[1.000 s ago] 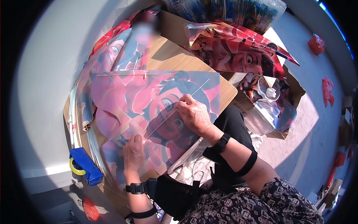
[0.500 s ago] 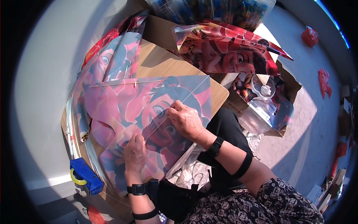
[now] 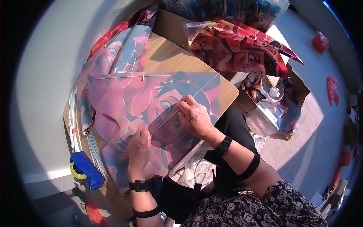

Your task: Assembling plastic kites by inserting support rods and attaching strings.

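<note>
Centre: left hand [image 3: 139, 148], lower, and right hand [image 3: 194, 117], higher, pinch thin stick [image 3: 165, 123] running diagonally over printed sheet [image 3: 113, 90] on wooden table [image 3: 170, 51]. Lower left: blue tape dispenser [image 3: 89, 172] beside white sticks [image 3: 94, 149]. Upper right: red prints [image 3: 245, 56]. Below those: cardboard box [image 3: 304, 97]. Far right: red bag [image 3: 332, 90] on floor [image 3: 302, 125].
</note>
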